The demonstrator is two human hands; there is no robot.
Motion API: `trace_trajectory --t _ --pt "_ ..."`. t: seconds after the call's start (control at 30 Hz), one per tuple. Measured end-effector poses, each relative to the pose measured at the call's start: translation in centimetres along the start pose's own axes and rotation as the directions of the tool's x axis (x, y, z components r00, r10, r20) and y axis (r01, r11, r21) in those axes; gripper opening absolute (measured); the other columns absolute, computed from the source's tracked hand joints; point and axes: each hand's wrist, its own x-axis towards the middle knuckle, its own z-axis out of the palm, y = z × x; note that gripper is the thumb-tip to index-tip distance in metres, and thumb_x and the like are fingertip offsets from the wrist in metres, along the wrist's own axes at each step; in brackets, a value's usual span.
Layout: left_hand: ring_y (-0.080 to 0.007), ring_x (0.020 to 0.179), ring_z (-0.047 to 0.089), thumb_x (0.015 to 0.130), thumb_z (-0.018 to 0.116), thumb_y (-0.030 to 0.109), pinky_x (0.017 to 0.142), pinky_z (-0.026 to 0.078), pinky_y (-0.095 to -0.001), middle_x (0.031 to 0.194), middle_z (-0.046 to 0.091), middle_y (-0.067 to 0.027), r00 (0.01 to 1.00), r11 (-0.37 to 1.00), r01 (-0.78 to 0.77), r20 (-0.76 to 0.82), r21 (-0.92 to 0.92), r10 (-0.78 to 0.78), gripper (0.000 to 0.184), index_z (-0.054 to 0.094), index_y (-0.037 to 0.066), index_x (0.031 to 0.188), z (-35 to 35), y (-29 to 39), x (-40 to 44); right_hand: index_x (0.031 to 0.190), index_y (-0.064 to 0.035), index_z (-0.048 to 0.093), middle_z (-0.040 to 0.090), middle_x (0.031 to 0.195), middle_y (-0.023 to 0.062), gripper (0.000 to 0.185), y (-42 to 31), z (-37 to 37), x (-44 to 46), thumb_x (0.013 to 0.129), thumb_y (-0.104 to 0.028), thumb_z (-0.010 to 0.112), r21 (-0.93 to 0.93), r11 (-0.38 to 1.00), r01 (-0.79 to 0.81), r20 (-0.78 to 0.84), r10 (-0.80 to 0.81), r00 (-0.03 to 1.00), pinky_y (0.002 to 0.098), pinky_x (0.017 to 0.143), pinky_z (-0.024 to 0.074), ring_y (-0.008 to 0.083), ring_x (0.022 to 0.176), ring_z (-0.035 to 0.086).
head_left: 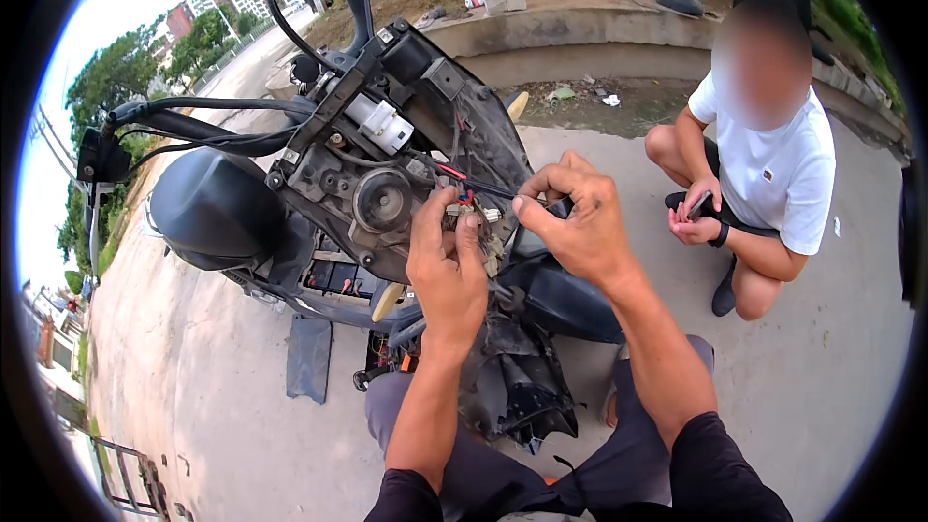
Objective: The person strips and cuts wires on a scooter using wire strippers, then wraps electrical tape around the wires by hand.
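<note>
A scooter with its front panel off (411, 126) stands before me, its wiring exposed. My left hand (447, 271) pinches a bundle of wires with pale connectors (471, 214) between thumb and fingertips. Right of it, my right hand (577, 217) is closed, thumb against curled fingers, around a small dark object whose shape is mostly hidden. Black and red wires (464, 177) run between the two hands. A round black horn (383, 199) and a white cylindrical part (380, 123) sit on the frame to the left of my hands.
A person in a white shirt (773, 164) squats at the right, holding a phone (704, 204). The black seat (217, 208) is at the left. A dark panel (309, 358) lies on the concrete. Behind runs a low concrete kerb (599, 43).
</note>
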Motion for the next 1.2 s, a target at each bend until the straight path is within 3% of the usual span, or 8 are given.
trace_trajectory --t 0.03,0.17,0.27,0.47,0.73,0.93,0.97,1.2 --pt "-0.0062 0.068 0.062 0.109 0.062 0.009 0.059 0.05 -0.0218 0.125 0.069 -0.0082 0.996 0.993 0.088 0.026 -0.077 -0.087 0.034 0.059 -0.003 0.14 0.2 0.6 0.0 0.081 -0.0061 0.076 0.059 0.071 0.0084 0.012 -0.3 0.0 0.0 0.078 -0.017 0.08 -0.012 1.0 0.011 0.009 -0.011 1.0 0.038 0.066 0.0468 0.0225 0.072 0.057" --pt "-0.0065 0.067 0.061 0.109 0.063 0.013 0.057 0.048 -0.0225 0.122 0.069 -0.0097 0.988 0.96 0.155 0.04 -0.234 -0.15 0.034 0.06 -0.004 0.138 0.1 1.0 0.1 0.079 -0.007 0.075 0.059 0.067 0.0074 0.01 -1.2 -0.1 0.0 0.077 -0.015 0.08 -0.02 0.997 0.069 0.022 -0.068 0.997 0.0388 0.065 0.0478 0.0236 0.072 0.057" --pt "-0.0071 0.067 0.061 0.11 0.061 0.017 0.058 0.049 -0.023 0.117 0.069 -0.0106 0.97 0.952 0.239 0.088 -0.189 -0.226 0.036 0.059 -0.004 0.139 -0.5 1.5 0.6 0.079 -0.0074 0.075 0.061 0.067 0.0063 0.009 -1.2 0.2 -0.2 0.077 -0.015 0.079 -0.013 0.994 0.107 0.011 -0.107 0.994 0.0393 0.064 0.0483 0.0238 0.072 0.057" --pt "-0.0076 0.066 0.06 0.112 0.06 0.025 0.058 0.048 -0.0242 0.096 0.068 -0.007 0.967 0.974 0.224 0.118 0.026 -0.226 0.039 0.057 -0.003 0.138 -0.4 1.4 0.7 0.078 -0.0079 0.074 0.063 0.068 0.0056 0.007 -1.7 0.3 -0.1 0.077 -0.013 0.078 -0.032 0.986 0.163 -0.028 -0.164 0.986 0.0394 0.064 0.049 0.0242 0.072 0.058" --pt "-0.0058 0.058 0.055 0.112 0.059 0.023 0.051 0.041 -0.0222 0.077 0.064 -0.002 0.961 0.955 0.275 0.048 -0.112 -0.271 0.029 0.063 -0.001 0.128 -0.4 2.2 0.6 0.078 -0.0074 0.074 0.063 0.067 0.0067 0.007 -2.3 0.2 -0.2 0.077 -0.013 0.077 -0.022 0.984 0.179 -0.031 -0.179 0.983 0.04 0.064 0.0502 0.0252 0.072 0.059" --pt "-0.0054 0.052 0.048 0.114 0.055 0.026 0.045 0.034 -0.0217 0.085 0.064 -0.0047 0.909 0.827 0.405 0.072 -0.389 -0.412 0.029 0.064 -0.001 0.122 -0.5 2.5 1.3 0.079 -0.0081 0.074 0.062 0.068 0.0077 0.008 -2.3 0.3 -0.1 0.078 -0.016 0.077 0.001 0.99 0.14 -0.049 -0.14 0.989 0.0414 0.064 0.05 0.026 0.072 0.058" --pt "-0.0053 0.052 0.047 0.115 0.053 0.027 0.044 0.033 -0.0221 0.091 0.064 -0.006 0.914 0.834 0.396 0.073 -0.384 -0.4 0.03 0.064 -0.001 0.118 -0.5 2.2 1.3 0.078 -0.0083 0.074 0.061 0.068 0.0079 0.008 -2.2 0.3 -0.1 0.078 -0.016 0.077 0.014 0.99 0.142 -0.058 -0.141 0.988 0.0417 0.064 0.0497 0.0262 0.073 0.059" --pt "-0.0044 0.051 0.046 0.115 0.052 0.03 0.045 0.032 -0.0235 0.088 0.066 -0.0047 0.954 0.946 0.267 -0.086 -0.182 -0.286 0.036 0.066 -0.002 0.106 0.5 0.9 1.2 0.078 -0.0097 0.075 0.058 0.069 0.0109 0.01 -1.0 0.5 0.2 0.078 -0.019 0.077 0.0 0.999 0.032 -0.045 -0.032 0.998 0.0433 0.067 0.0496 0.0288 0.077 0.061"
